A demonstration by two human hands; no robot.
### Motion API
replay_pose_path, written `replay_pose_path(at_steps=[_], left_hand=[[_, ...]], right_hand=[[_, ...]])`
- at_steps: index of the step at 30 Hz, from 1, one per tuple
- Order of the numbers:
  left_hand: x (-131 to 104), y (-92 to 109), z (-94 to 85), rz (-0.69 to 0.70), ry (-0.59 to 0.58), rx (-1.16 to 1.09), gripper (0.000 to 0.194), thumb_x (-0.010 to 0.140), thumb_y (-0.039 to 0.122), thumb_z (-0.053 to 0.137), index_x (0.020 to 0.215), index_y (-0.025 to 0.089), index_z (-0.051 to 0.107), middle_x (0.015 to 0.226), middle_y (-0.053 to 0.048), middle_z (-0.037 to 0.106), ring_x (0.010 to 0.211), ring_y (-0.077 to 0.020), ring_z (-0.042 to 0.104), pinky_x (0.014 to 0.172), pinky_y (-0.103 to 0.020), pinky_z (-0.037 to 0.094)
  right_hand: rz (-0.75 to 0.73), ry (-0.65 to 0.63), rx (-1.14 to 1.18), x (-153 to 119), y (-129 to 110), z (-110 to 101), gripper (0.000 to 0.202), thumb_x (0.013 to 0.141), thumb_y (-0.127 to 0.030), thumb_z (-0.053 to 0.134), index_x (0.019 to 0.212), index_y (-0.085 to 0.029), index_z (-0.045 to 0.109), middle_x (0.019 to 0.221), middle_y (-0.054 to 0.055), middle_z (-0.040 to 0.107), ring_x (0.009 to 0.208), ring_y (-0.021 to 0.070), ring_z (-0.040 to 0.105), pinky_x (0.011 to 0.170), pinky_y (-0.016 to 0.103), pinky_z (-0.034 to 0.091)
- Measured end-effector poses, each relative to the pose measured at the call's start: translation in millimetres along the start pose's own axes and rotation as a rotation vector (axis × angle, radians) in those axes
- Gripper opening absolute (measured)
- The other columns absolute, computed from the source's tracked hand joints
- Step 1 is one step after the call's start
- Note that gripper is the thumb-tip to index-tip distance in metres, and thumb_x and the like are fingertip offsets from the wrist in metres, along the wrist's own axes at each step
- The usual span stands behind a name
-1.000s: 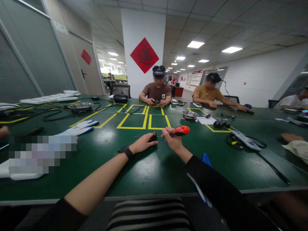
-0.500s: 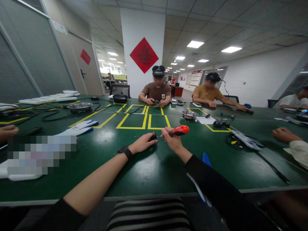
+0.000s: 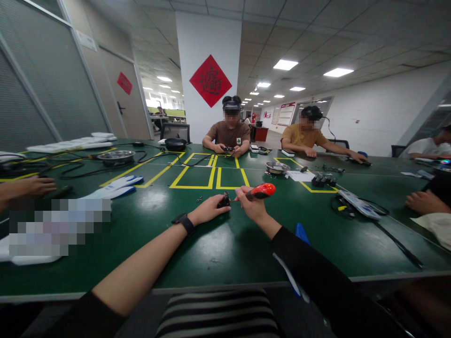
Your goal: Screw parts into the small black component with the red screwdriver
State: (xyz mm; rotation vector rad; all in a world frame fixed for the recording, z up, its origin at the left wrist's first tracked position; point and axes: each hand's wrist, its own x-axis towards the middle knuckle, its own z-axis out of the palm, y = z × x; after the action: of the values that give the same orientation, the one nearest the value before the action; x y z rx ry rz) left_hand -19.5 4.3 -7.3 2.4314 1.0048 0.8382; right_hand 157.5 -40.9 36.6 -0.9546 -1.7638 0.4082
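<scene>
My left hand (image 3: 208, 210) is closed around a small dark part (image 3: 224, 201), steadying it on the green table; its exact kind is too small to make out. A screwdriver (image 3: 262, 191) with a red and black handle is gripped in my right hand (image 3: 249, 203). The tool lies nearly level, and its thin shaft points left at the side of the dark part. My right fingertips partly cover the shaft, so I cannot tell whether the tip touches. Just left of my left hand lie a few tiny metal pieces (image 3: 199, 199).
White-and-blue gloves (image 3: 120, 185) lie to the left, and a blue glove (image 3: 302, 233) is beside my right forearm. Metal bowls (image 3: 277, 167), black blocks (image 3: 324, 180) and a cable (image 3: 398, 244) are on the table (image 3: 197, 258). Co-workers' hands rest at both sides and opposite.
My hands, the screwdriver and the dark part hold almost the same place. At the left edge a co-worker's hand has reached further in; at the right edge another person's arm has shifted.
</scene>
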Motion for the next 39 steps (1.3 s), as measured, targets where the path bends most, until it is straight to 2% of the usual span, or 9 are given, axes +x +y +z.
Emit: replay_pose_path(at_steps=[6,11,16,24,28,34,39], left_hand=[[0.2,1.6,-0.2,-0.010,-0.001,-0.006,0.037,0.079,0.043,0.052,0.103,0.016,0.058,0.094,-0.006,0.062,0.081,-0.0189,0.055,0.075,-0.030,0.043],[0.1,4.0,-0.6,-0.030,0.004,-0.004,0.038,0.081,0.048,0.047,0.096,0.016,0.060,0.089,-0.006,0.062,0.078,-0.0179,0.054,0.075,-0.030,0.043],[0.6,3.4,-0.6,-0.038,0.018,-0.032,0.035,0.082,0.045,0.047,0.094,0.016,0.060,0.090,-0.006,0.062,0.080,-0.0179,0.054,0.078,-0.031,0.043],[-0.5,4.2,-0.8,-0.022,0.028,-0.022,0.035,0.081,0.043,0.050,0.101,0.016,0.059,0.097,-0.007,0.063,0.085,-0.0193,0.056,0.080,-0.032,0.044],[-2.4,6.7,-1.4,0.007,0.040,-0.052,0.041,0.078,0.041,0.055,0.111,0.017,0.054,0.108,-0.009,0.060,0.094,-0.0207,0.056,0.085,-0.033,0.043],[-2.3,7.2,-1.2,0.000,0.030,-0.026,0.035,0.080,0.042,0.051,0.103,0.016,0.058,0.098,-0.007,0.062,0.084,-0.0192,0.056,0.079,-0.032,0.044],[-1.9,7.0,-1.1,0.001,0.035,-0.020,0.036,0.080,0.042,0.051,0.103,0.016,0.057,0.098,-0.007,0.062,0.083,-0.0187,0.055,0.078,-0.031,0.044]], right_hand=[[0.003,-0.004,0.037,-0.6,-2.3,0.2,0.038,0.083,-0.041,0.043,0.054,-0.019,0.052,0.047,-0.004,0.044,0.049,0.0108,0.046,0.056,0.024,0.039],[-0.002,-0.004,0.026,-0.5,-1.4,1.0,0.038,0.083,-0.041,0.044,0.054,-0.019,0.053,0.048,-0.003,0.045,0.050,0.0108,0.046,0.056,0.024,0.039],[-0.012,-0.012,0.016,-0.4,-0.3,1.8,0.038,0.083,-0.042,0.043,0.054,-0.020,0.052,0.048,-0.003,0.046,0.049,0.0106,0.046,0.056,0.024,0.039],[-0.040,0.077,0.068,-1.1,-6.1,-4.3,0.040,0.085,-0.040,0.041,0.051,-0.020,0.051,0.047,-0.003,0.044,0.048,0.0111,0.046,0.056,0.024,0.040],[-0.007,0.044,0.082,-0.6,-4.5,-3.1,0.040,0.084,-0.041,0.042,0.051,-0.020,0.051,0.046,-0.003,0.043,0.047,0.0110,0.045,0.054,0.024,0.039],[-0.018,-0.002,0.027,0.3,-0.7,0.1,0.038,0.083,-0.041,0.043,0.053,-0.019,0.052,0.048,-0.003,0.044,0.048,0.0105,0.045,0.055,0.024,0.039],[-0.023,-0.015,0.041,1.0,1.3,0.9,0.038,0.083,-0.041,0.043,0.053,-0.019,0.052,0.050,-0.003,0.046,0.050,0.0109,0.047,0.055,0.024,0.039]])
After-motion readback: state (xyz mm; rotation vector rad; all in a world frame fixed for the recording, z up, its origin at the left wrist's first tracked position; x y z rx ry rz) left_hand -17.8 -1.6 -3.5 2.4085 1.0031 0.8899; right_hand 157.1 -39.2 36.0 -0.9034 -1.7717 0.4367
